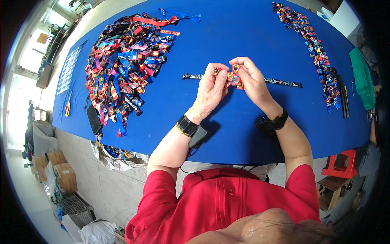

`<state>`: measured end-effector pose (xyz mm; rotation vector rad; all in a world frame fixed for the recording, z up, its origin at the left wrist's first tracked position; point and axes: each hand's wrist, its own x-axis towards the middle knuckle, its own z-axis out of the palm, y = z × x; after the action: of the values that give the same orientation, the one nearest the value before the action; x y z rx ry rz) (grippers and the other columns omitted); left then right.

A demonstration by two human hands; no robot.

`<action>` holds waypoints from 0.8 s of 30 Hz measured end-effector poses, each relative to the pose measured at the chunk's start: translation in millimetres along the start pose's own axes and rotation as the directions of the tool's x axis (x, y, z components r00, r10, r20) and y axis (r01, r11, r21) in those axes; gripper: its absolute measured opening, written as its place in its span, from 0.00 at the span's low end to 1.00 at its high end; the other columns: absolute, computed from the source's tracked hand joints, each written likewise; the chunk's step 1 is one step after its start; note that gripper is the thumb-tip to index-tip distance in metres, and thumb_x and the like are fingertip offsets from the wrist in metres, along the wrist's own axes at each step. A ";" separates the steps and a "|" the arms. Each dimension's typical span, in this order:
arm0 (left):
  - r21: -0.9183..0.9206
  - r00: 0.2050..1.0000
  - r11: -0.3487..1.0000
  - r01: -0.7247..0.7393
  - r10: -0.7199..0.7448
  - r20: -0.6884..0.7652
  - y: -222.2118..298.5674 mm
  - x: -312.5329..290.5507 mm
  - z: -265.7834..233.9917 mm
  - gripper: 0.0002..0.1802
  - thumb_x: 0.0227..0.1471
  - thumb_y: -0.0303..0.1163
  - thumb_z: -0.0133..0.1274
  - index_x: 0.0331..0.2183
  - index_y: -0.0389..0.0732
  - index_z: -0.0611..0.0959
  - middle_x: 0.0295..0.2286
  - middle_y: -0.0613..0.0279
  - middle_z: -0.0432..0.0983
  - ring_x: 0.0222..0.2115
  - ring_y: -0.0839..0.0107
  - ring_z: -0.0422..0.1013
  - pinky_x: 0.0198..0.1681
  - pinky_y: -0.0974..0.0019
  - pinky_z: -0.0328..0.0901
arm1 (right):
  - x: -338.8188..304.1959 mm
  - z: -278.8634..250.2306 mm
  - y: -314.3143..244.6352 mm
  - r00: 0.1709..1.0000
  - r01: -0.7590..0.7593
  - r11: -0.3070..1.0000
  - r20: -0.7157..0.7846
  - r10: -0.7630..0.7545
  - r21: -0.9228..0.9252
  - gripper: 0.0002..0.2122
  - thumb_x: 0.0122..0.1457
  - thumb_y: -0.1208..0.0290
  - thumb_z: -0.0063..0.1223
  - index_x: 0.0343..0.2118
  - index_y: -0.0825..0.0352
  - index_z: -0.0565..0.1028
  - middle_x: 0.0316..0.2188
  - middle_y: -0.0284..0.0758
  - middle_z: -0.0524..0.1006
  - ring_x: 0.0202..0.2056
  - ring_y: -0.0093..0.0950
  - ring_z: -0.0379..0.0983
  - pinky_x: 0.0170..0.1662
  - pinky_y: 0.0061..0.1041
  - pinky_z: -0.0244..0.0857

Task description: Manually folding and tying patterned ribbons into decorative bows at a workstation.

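Above the blue-covered table, a small red and yellow patterned fabric strap (pixel 234 80), gathered like a bow, is held between my two hands. My left hand (pixel 208 90) pinches its left end with thumb and fingers. On the other end, the fingers of my right hand (pixel 252 81) are closed. Part of the strap is hidden by my fingers. Behind both hands a black patterned strap (pixel 282 82) lies stretched from left to right, its middle covered from sight.
At left lies a big heap of colourful straps (pixel 130 61), with a black phone-like object (pixel 94 120) at its near edge. Yellow-handled scissors (pixel 68 107) lie farther left. A long row of folded strap bundles (pixel 310 44) runs down the right side, near a green crate (pixel 361 77).
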<state>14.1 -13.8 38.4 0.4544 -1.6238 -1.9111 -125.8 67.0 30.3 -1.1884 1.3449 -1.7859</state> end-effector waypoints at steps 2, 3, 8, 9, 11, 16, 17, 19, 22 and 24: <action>0.007 0.999 0.999 0.041 -0.041 0.005 1.9 -0.3 -0.1 0.08 0.66 0.32 0.41 0.46 0.43 0.69 0.23 0.71 0.67 0.17 0.85 0.60 0.19 0.78 0.56 | -1.9 -3.7 -8.6 0.982 -0.187 0.981 0.013 0.188 -0.043 0.09 0.68 0.76 0.38 0.46 0.66 0.70 0.31 0.27 0.73 0.29 0.10 0.67 0.29 0.12 0.64; -0.034 0.998 0.998 0.059 -0.058 0.031 3.8 -0.8 -1.2 0.11 0.64 0.30 0.39 0.47 0.42 0.68 0.24 0.69 0.67 0.17 0.84 0.60 0.19 0.78 0.56 | -2.4 -5.5 -7.6 0.982 -0.187 0.981 0.011 0.188 -0.043 0.09 0.68 0.76 0.38 0.46 0.66 0.70 0.31 0.27 0.73 0.29 0.10 0.67 0.29 0.12 0.64; -0.081 0.993 0.992 0.095 -0.090 0.071 9.5 -2.0 -1.5 0.19 0.58 0.27 0.35 0.52 0.41 0.65 0.24 0.64 0.68 0.16 0.80 0.62 0.19 0.76 0.57 | -2.9 -0.7 -10.4 0.989 -0.144 0.989 -0.015 0.144 -0.044 0.09 0.69 0.75 0.38 0.45 0.65 0.71 0.31 0.25 0.72 0.28 0.09 0.66 0.28 0.12 0.63; -0.079 0.992 0.991 0.107 -0.101 0.073 11.1 -1.9 -1.3 0.19 0.58 0.27 0.35 0.51 0.41 0.65 0.25 0.63 0.69 0.16 0.79 0.63 0.19 0.76 0.57 | -3.1 0.4 -11.1 0.989 -0.145 0.989 -0.016 0.144 -0.044 0.09 0.69 0.75 0.38 0.45 0.65 0.71 0.31 0.25 0.72 0.28 0.09 0.66 0.28 0.12 0.63; -0.076 0.991 0.990 0.118 -0.113 0.076 12.0 -2.3 -1.7 0.18 0.58 0.27 0.35 0.51 0.41 0.66 0.25 0.62 0.70 0.17 0.79 0.64 0.19 0.76 0.57 | -3.4 1.9 -12.2 0.990 -0.126 0.989 -0.080 0.120 -0.078 0.09 0.69 0.75 0.37 0.45 0.66 0.72 0.32 0.26 0.72 0.30 0.10 0.67 0.31 0.12 0.65; -0.122 0.989 0.985 0.122 -0.111 0.092 10.9 -2.0 -4.7 0.18 0.58 0.26 0.33 0.50 0.41 0.66 0.26 0.61 0.72 0.16 0.78 0.66 0.18 0.76 0.57 | -3.9 3.1 -14.2 0.991 -0.104 0.991 -0.094 0.096 -0.081 0.09 0.69 0.76 0.37 0.45 0.67 0.72 0.34 0.27 0.72 0.32 0.11 0.67 0.33 0.13 0.66; -0.122 0.989 0.985 0.123 -0.112 0.094 9.4 -1.3 -4.8 0.18 0.58 0.26 0.33 0.50 0.41 0.66 0.26 0.61 0.72 0.16 0.78 0.66 0.18 0.76 0.57 | -4.1 2.8 -13.8 0.992 -0.084 0.993 -0.102 0.075 -0.082 0.09 0.69 0.76 0.38 0.45 0.67 0.72 0.34 0.27 0.72 0.33 0.11 0.67 0.34 0.14 0.66; -0.124 0.991 0.987 0.104 -0.092 0.097 6.0 0.0 -5.1 0.17 0.59 0.27 0.33 0.49 0.41 0.66 0.26 0.60 0.73 0.16 0.78 0.67 0.18 0.76 0.58 | -3.3 1.5 -10.7 0.992 -0.076 0.991 -0.106 0.064 -0.113 0.09 0.69 0.77 0.38 0.45 0.67 0.72 0.34 0.27 0.72 0.33 0.12 0.67 0.35 0.14 0.66; -0.150 0.992 0.984 0.097 -0.083 0.099 4.3 0.6 -7.3 0.16 0.59 0.27 0.32 0.49 0.41 0.66 0.27 0.58 0.74 0.17 0.77 0.68 0.18 0.75 0.60 | -3.0 1.4 -10.5 0.994 -0.070 0.992 -0.095 0.060 -0.100 0.09 0.68 0.77 0.38 0.45 0.67 0.72 0.34 0.27 0.72 0.33 0.12 0.67 0.37 0.15 0.66; -0.153 0.991 0.984 0.097 -0.081 0.105 3.9 0.8 -6.7 0.16 0.60 0.27 0.32 0.49 0.41 0.66 0.28 0.58 0.74 0.17 0.76 0.69 0.18 0.75 0.60 | -3.4 0.9 -10.5 0.994 -0.073 0.996 -0.084 0.068 -0.058 0.09 0.68 0.77 0.38 0.45 0.67 0.72 0.34 0.27 0.72 0.34 0.12 0.67 0.38 0.15 0.65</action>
<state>18.3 -19.9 41.0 0.3788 -1.5204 -2.1403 -123.0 72.8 39.3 -1.0962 1.4799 -1.7713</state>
